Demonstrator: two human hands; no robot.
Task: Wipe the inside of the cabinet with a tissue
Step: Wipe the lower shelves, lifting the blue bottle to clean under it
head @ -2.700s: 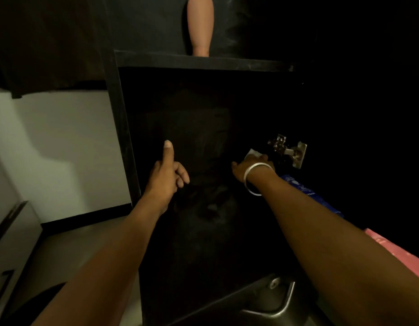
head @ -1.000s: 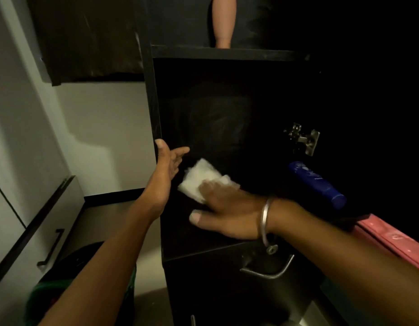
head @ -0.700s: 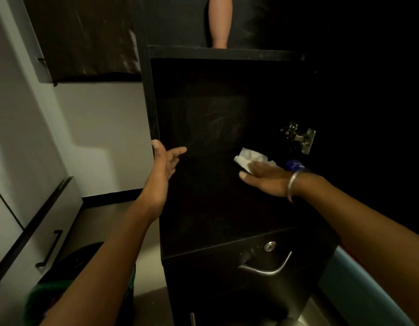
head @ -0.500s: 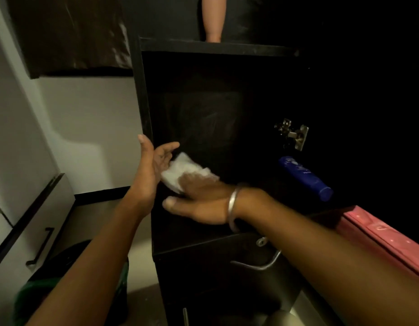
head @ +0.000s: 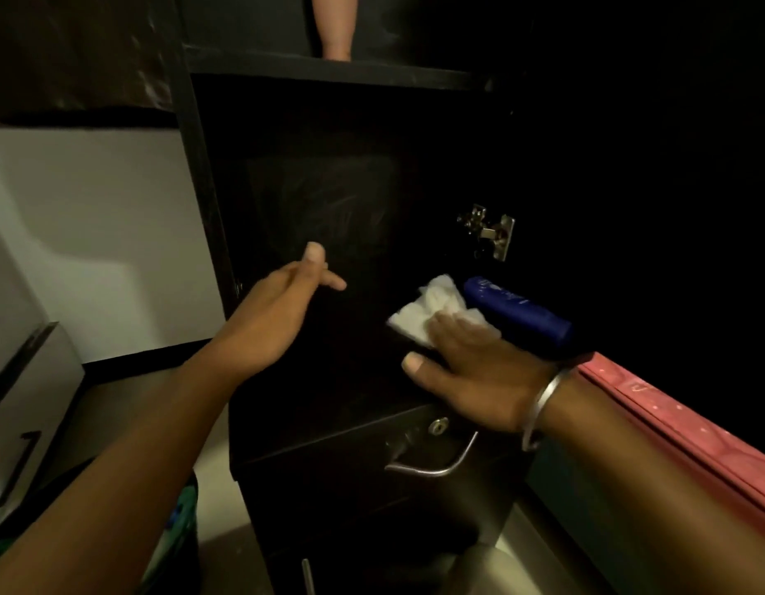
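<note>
Head view: the wipe has swung back to the right side of the cabinet [head: 209, 173] floor.
The right hand [head: 479, 371], flat with fingers pressed on the tissue [head: 432, 311], has slid from the left edge to just beside the blue bottle [head: 518, 311]; the left hand [head: 269, 319] hovers empty, fingers loosely spread. The wiping looks well under way.

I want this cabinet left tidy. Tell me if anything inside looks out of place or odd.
One thing stands out: a blue bottle lies on its side on the cabinet floor, against the right edge below the hinge, not upright. The tissue under the right hand touches its near end. No spill or damage shows, though the interior is dark.
</note>
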